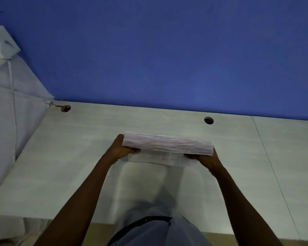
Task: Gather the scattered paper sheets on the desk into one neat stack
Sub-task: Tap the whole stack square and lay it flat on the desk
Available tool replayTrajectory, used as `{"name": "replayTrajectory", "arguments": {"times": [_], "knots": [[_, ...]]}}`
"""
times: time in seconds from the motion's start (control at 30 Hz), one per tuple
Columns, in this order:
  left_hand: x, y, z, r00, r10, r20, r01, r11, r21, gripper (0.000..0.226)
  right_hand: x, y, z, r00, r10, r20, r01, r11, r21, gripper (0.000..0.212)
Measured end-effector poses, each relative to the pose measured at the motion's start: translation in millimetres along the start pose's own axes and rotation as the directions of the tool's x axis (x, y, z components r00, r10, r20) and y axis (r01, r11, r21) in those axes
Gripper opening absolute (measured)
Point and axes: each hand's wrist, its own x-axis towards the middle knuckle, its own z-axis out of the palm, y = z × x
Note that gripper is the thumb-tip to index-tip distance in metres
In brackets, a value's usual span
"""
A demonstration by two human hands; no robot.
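Basically both hands, left hand (pixel 120 148) and right hand (pixel 205 159), clamped the paper stack (pixel 167 144) by its ends, fingers curled round; best to tap edges square on the desk (pixel 60 166); grip evenly.

- Paper stack (pixel 167 145) held upright on edge, above desk (pixel 60 166) centre, near side of the cable hole (pixel 208 120).
- Left hand (pixel 120 148) grips stack's left end; right hand (pixel 205 158) grips right end.
- Blue partition (pixel 167 50) behind the stack.

Both forearms bare, no sleeves showing, no watch or rings visible. Torso in a pale grey-blue shirt (pixel 160 229); dark strap (pixel 140 223) curves across its front.
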Motion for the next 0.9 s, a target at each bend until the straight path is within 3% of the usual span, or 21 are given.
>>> {"name": "replayTrajectory", "arguments": {"times": [0.13,0.27,0.33,0.43,0.53,0.6,0.7,0.77,0.9], "knots": [[5,-10,10,0.997,-0.064,-0.039,0.063,0.997,-0.044,0.044,0,16,7,0.996,0.087,-0.029,-0.086,0.995,0.043,0.046],[5,-27,15,0.992,-0.029,-0.120,0.017,0.994,-0.105,0.029,3,16,3,0.999,0.029,-0.026,-0.028,1.000,0.004,0.030],[8,-32,18,0.987,-0.055,-0.153,0.045,0.997,-0.067,0.043,5,20,4,0.999,0.020,-0.032,-0.021,0.999,-0.039,0.036],[16,-43,26,0.981,-0.069,-0.180,0.067,0.998,-0.020,0.048,6,36,11,0.993,0.102,-0.058,-0.105,0.994,-0.042,0.045],[21,-47,35,0.967,-0.079,-0.242,0.123,0.978,0.170,0.064,4,51,19,0.978,0.204,-0.039,-0.205,0.978,-0.026,0.056],[23,-52,40,0.975,-0.100,-0.198,0.140,0.970,0.199,0.064,-3,58,25,0.954,0.299,0.014,-0.299,0.954,0.030,0.064],[21,-63,41,0.963,-0.210,-0.169,0.234,0.963,0.137,0.056,-17,68,32,0.917,0.385,0.103,-0.390,0.920,0.034,0.052],[11,-68,39,0.946,-0.299,-0.121,0.309,0.949,0.067,0.068,-25,72,34,0.896,0.418,0.151,-0.431,0.900,0.063,0.049],[-8,-66,35,0.939,-0.334,0.086,0.342,0.931,-0.124,0.046,-35,75,39,0.843,0.474,0.255,-0.526,0.825,0.206,0.061]]}}
